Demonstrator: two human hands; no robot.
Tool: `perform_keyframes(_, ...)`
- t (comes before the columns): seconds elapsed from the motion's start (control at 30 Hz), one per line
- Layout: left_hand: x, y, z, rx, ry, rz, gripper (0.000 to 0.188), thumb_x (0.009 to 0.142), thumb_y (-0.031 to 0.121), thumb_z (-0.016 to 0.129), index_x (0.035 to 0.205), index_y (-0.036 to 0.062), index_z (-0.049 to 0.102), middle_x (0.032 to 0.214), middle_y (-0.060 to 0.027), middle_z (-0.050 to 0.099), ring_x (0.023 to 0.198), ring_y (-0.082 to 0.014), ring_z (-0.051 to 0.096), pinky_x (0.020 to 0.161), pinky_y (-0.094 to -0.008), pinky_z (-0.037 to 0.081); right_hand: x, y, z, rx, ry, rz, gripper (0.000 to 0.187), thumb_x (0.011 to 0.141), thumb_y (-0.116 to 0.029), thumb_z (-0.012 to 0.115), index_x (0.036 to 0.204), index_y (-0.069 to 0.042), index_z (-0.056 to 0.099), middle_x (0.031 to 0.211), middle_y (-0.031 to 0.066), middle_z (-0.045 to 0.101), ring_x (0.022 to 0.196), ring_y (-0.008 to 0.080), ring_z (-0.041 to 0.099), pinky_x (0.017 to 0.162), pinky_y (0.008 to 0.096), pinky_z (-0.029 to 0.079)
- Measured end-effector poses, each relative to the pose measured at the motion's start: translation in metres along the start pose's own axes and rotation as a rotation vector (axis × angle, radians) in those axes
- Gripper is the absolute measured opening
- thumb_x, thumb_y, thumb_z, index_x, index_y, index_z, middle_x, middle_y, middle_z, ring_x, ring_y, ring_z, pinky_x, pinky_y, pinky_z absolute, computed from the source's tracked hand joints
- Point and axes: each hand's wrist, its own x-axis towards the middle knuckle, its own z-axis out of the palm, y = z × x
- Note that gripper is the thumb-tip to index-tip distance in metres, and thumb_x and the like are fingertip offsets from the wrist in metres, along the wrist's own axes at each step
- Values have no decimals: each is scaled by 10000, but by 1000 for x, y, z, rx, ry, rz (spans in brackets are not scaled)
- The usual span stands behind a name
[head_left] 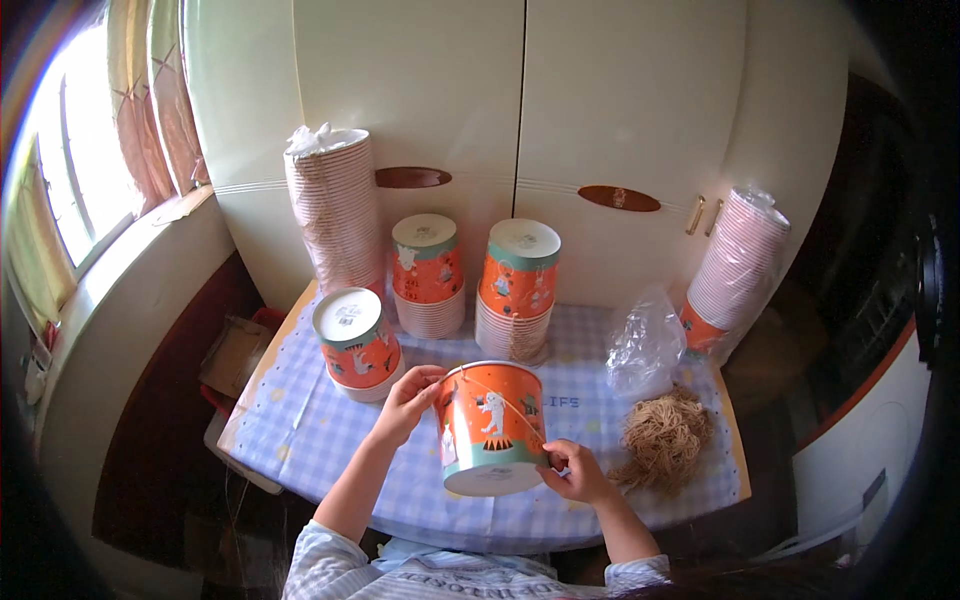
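Between my hands, above the front of the table, is an orange paper bucket (476,430) with a green band, its white base tilted down toward me. My left hand (408,403) grips its rim at the upper left. A thin tan cord (512,400) runs slantwise across the printed side, from near the rim down to my right hand (572,472). The fingers of that hand are closed on the cord beside the bucket's lower right edge. Whether they also press on the bucket wall I cannot tell. A tangled heap of tan cords (667,437) lies to the right of my right hand.
Upside-down stacks of orange buckets stand at the left (362,352), back left (428,275) and back middle (518,285). Tall wrapped stacks rise at the far left (335,215) and far right (738,260). A clear plastic bag (645,345) sits on the checked tablecloth (300,440).
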Motion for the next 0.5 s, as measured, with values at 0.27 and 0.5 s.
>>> perform_keyframes(0.27,19,-22,0,146,76,277,446,842,161,514,1246,40,367,1335,-72,318,1148,-145,374,891,-260,319,80,15,-60,47,402,-91,218,813,-142,585,955,-45,451,617,-19,433,517,62,384,465,215,335)
perform_keyframes(0.5,-10,-97,-7,594,94,241,278,783,184,604,1026,63,544,1164,-131,478,1065,-253,452,826,-319,399,222,21,-145,99,545,-59,274,844,-139,511,1081,-3,495,783,-3,528,697,52,471,624,191,383)
